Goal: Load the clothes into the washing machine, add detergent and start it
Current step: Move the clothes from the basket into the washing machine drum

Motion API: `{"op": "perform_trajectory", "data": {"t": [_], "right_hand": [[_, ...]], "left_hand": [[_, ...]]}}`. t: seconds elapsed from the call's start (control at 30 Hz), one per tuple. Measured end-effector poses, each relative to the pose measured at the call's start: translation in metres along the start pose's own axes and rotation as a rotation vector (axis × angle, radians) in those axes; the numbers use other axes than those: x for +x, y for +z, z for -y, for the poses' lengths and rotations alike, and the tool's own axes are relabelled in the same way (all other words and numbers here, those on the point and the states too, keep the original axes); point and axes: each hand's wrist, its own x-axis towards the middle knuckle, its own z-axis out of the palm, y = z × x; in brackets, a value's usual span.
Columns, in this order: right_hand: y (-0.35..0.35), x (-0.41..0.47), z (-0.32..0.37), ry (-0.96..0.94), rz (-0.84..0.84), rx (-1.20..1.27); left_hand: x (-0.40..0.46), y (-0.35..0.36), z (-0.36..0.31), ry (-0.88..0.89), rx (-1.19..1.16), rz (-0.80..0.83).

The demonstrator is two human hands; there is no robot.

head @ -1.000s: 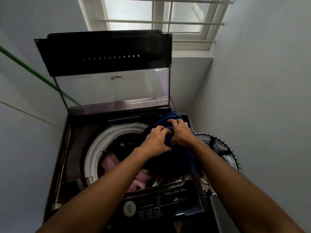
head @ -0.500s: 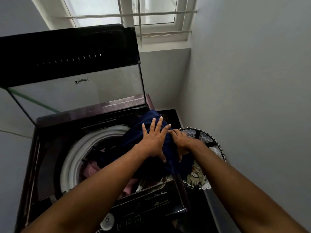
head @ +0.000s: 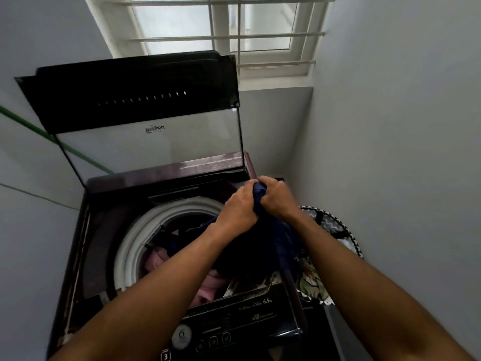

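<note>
Control panel (head: 229, 327) is seen nearest, at the front edge of the washer (head: 86, 256), below both forearms and well short of the fingers. No button is touched.

Drum (head: 130, 246) lies below and left of the fingers. Pink clothes (head: 156, 261) are already inside, under the left forearm; loading is judged partly done.

Basket (head: 338, 230) stands just beside the washer, below and right of the right hand. Patterned cloth (head: 309, 280) is seen in it, so more is judged left to load.

Left hand (head: 239, 212) and right hand (head: 278, 199) are held together, knuckles nearly touching, over the drum's right rim. Fingers of both are curled tight around the blue garment (head: 260, 194). A bunched fold shows between the two fists; the rest hangs below the fingers, dark, trailing toward drum and basket. The two-handed bunching is judged to gather loose fabric so that it clears the rim and drops in as one mass.

Lid (head: 145, 131) is propped upright beyond the fingers, leaving the opening free. Window (head: 221, 35) is set farther back, above.

Detergent is not in view.
</note>
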Motion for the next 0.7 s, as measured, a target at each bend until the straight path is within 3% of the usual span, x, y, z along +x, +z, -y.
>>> {"op": "perform_trajectory", "data": {"t": [0.3,0.7], "right_hand": [[0.044,0.004,0.081,-0.163,0.049,0.089],[0.124,-0.001,0.181,-0.359,0.172,0.183]], "left_hand": [[-0.037,-0.075,0.038,-0.129,-0.046,-0.146],[-0.101,-0.125,0.112,-0.243,-0.032,-0.524]]}}
